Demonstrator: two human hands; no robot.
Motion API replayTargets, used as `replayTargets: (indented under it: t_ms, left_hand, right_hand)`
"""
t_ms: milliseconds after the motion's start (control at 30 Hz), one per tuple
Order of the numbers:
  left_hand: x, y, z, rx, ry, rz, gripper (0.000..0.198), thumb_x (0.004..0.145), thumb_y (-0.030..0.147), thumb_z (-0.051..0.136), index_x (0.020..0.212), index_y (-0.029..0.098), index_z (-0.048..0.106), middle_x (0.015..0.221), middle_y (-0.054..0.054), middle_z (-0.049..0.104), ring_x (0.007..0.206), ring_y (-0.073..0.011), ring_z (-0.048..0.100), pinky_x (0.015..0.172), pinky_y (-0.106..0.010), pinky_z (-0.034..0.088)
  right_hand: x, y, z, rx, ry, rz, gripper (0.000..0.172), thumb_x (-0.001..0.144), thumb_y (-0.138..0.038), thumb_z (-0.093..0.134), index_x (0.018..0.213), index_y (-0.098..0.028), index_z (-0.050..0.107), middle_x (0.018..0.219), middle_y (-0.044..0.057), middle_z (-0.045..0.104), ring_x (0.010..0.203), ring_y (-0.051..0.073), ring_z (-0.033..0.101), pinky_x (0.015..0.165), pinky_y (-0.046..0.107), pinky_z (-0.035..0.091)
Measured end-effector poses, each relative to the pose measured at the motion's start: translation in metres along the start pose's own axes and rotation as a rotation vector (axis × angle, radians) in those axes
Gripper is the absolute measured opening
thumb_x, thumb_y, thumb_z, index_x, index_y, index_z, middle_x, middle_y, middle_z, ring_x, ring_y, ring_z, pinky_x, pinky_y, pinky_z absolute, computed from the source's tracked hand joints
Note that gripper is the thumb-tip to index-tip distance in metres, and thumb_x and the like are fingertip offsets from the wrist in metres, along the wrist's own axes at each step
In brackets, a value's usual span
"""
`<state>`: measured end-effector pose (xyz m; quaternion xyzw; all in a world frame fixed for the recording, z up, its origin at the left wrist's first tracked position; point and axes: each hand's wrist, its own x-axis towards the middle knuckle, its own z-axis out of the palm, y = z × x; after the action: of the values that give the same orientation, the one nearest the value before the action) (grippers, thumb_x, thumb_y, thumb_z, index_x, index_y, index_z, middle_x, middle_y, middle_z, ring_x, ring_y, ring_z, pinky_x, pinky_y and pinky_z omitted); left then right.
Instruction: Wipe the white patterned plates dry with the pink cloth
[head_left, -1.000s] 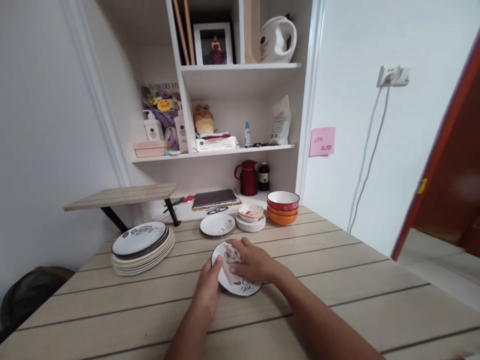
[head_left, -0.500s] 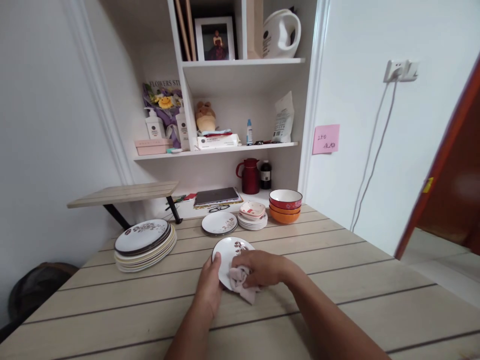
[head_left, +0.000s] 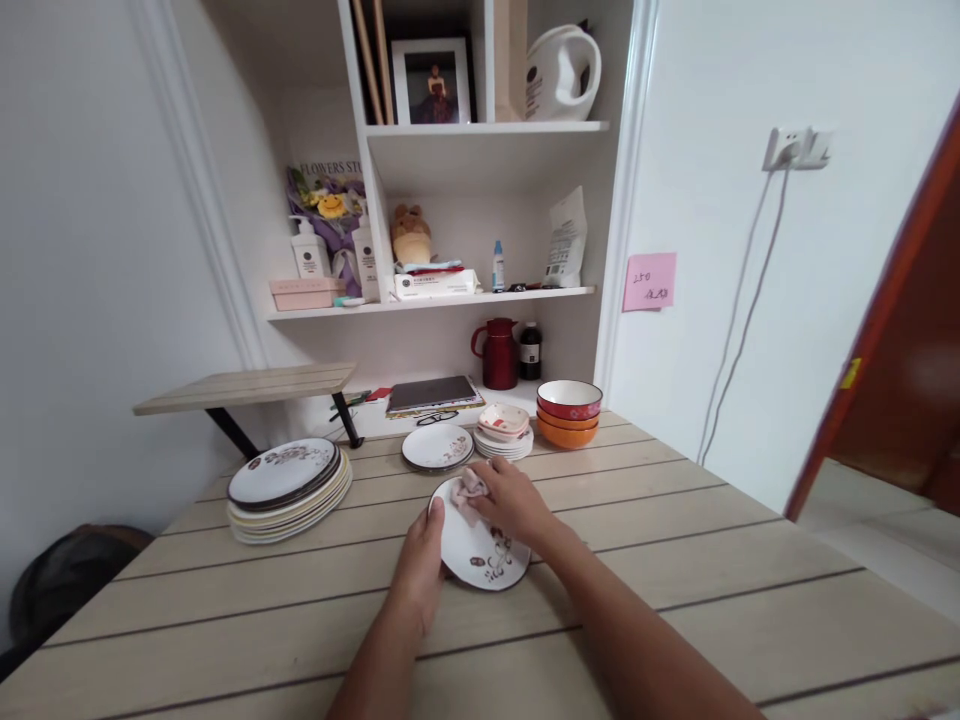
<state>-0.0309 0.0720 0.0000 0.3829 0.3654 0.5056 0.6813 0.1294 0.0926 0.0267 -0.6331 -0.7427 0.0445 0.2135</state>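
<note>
A white plate (head_left: 469, 550) with a dark rim and brown flower print is tilted above the table. My left hand (head_left: 421, 565) grips its left edge, thumb on top and the other fingers underneath. In my right hand (head_left: 514, 500) is a bunched pale pink cloth (head_left: 468, 492), pressed on the plate's upper part. Just behind lies a similar flowered plate (head_left: 435, 446) on a short stack. Beside it, small square bowls (head_left: 502, 420) rest on a pile of small white plates (head_left: 504, 449).
A tall stack of plates (head_left: 291, 495) stands at the left under a wooden riser (head_left: 247, 388). Orange and red bowls (head_left: 568, 420) are stacked at the back right. Behind are a laptop (head_left: 431, 393), glasses (head_left: 437, 418) and a red jug (head_left: 499, 353).
My right hand and the cloth have moved from the plate's lower edge up to its far edge. The plate has turned in my left hand, its flower print now nearer me.
</note>
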Motion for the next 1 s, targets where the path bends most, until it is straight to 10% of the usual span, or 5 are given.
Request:
replayTargets:
  t_ms: [167, 433, 800, 1000]
  left_hand:
    - [-0.002, 0.002, 0.0, -0.023, 0.069, -0.004, 0.049, 0.083, 0.046, 0.06, 0.12, 0.014, 0.062, 0.106, -0.015, 0.072, 0.095, -0.0235, 0.068, 0.081, -0.032, 0.052]
    - [0.002, -0.002, -0.004, -0.089, 0.074, -0.006, 0.05, 0.082, 0.049, 0.06, 0.117, 0.014, 0.063, 0.109, -0.016, 0.071, 0.095, -0.0246, 0.068, 0.084, -0.035, 0.052]
    - [0.004, -0.002, -0.004, -0.075, 0.013, -0.013, 0.065, 0.082, 0.064, 0.049, 0.124, 0.015, 0.059, 0.109, -0.015, 0.071, 0.1, -0.0244, 0.068, 0.083, -0.034, 0.052]
    - [0.002, 0.0, -0.003, -0.056, 0.064, -0.012, 0.054, 0.083, 0.054, 0.055, 0.118, 0.014, 0.064, 0.106, -0.016, 0.072, 0.099, -0.0254, 0.068, 0.085, -0.035, 0.052]
  right_hand:
    - [-0.01, 0.019, -0.017, -0.085, -0.16, 0.098, 0.036, 0.078, -0.031, 0.059, 0.113, -0.024, 0.056, 0.11, 0.01, 0.059, 0.092, 0.025, 0.059, 0.069, 0.029, 0.037]
    - [-0.024, -0.004, -0.028, 0.089, -0.464, -0.215, 0.041, 0.065, -0.04, 0.072, 0.103, -0.028, 0.063, 0.095, 0.002, 0.066, 0.088, 0.024, 0.06, 0.067, 0.028, 0.039]
    - [-0.002, -0.012, 0.008, 0.186, 0.036, -0.082, 0.042, 0.078, -0.039, 0.066, 0.117, -0.027, 0.055, 0.111, 0.005, 0.056, 0.1, 0.021, 0.055, 0.082, 0.028, 0.038]
    - [-0.003, 0.009, -0.005, -0.036, 0.02, 0.172, 0.039, 0.079, -0.038, 0.061, 0.114, -0.022, 0.054, 0.114, 0.011, 0.056, 0.097, 0.026, 0.059, 0.072, 0.031, 0.04]
